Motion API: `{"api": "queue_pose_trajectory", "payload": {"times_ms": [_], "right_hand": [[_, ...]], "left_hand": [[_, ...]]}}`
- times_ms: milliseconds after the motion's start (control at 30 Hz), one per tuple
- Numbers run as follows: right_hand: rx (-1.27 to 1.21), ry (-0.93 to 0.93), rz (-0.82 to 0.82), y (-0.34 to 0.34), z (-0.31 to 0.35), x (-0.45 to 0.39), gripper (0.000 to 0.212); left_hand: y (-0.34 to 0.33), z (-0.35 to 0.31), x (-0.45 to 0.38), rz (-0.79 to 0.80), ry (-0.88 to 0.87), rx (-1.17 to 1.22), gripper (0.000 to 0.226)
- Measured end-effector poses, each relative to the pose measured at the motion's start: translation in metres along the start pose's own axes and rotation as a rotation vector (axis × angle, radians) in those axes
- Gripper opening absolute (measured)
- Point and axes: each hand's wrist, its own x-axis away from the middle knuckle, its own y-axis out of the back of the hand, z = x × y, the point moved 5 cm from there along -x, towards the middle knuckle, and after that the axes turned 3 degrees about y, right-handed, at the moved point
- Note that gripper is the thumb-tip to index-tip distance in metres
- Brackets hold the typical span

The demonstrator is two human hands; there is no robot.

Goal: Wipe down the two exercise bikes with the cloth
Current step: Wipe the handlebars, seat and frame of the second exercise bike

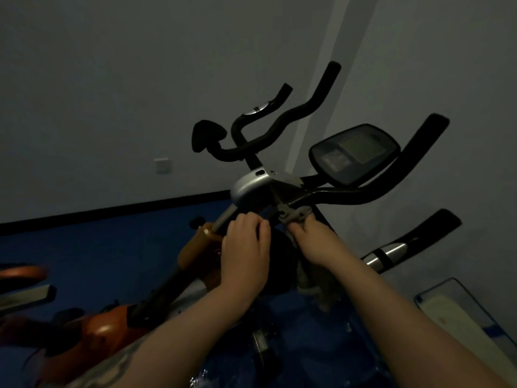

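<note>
You have two orange-and-black exercise bikes (195,256) here, one grey cloth (296,215), one black display console (354,152), one white wall socket (162,165), one clear plastic tub (458,298), and your two bare hands (246,247).

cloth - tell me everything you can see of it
The cloth is grey, soft and crumpled. The right hand grips it and presses its bunched top against the black handlebar near the stem. The rest hangs limp below the wrist in loose folds. The dim light hides any pattern.
</note>
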Motion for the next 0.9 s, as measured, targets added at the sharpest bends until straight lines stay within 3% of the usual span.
{"api": "queue_pose_trajectory", "payload": {"times_ms": [67, 200, 267, 333, 467, 633, 667, 733, 800, 900], "right_hand": [[0.014, 0.024, -0.139, 0.013, -0.004, 0.01, 0.03], [-0.025, 0.143, -0.712, 0.088, 0.01, 0.059, 0.028], [-0.092, 0.246, -0.794, 0.112, 0.021, 0.056, 0.025], [-0.081, 0.321, -0.723, 0.109, 0.027, 0.031, 0.033], [0.57, 0.393, -0.4, 0.04, 0.025, -0.013, 0.058], [0.71, 0.717, -0.1, 0.05, 0.033, -0.024, 0.045], [0.735, 0.684, -0.061, 0.067, 0.028, -0.033, 0.038], [0.682, 0.516, -0.051, 0.091, 0.017, -0.046, 0.029], [0.611, 0.443, -0.14, 0.079, 0.023, -0.042, 0.03], [0.663, 0.66, -0.244, 0.032, 0.04, -0.027, 0.03]], "left_hand": [[-0.001, 0.004, 0.003, 0.007, 0.009, 0.055, 0.022], [-0.001, 0.019, 0.009, -0.065, 0.213, 0.285, 0.024], [-0.005, 0.024, 0.01, -0.06, 0.304, 0.359, 0.025], [-0.006, 0.026, 0.011, -0.06, 0.325, 0.401, 0.029], [-0.003, 0.023, 0.011, -0.074, 0.285, 0.417, 0.041], [-0.003, 0.022, 0.009, -0.06, 0.291, 0.424, 0.035], [-0.003, 0.023, 0.009, -0.061, 0.297, 0.416, 0.035], [-0.004, 0.024, 0.01, -0.081, 0.303, 0.393, 0.035], [-0.003, 0.023, 0.009, -0.11, 0.278, 0.345, 0.035], [0.002, 0.019, 0.002, -0.076, 0.204, 0.148, 0.041]]}}
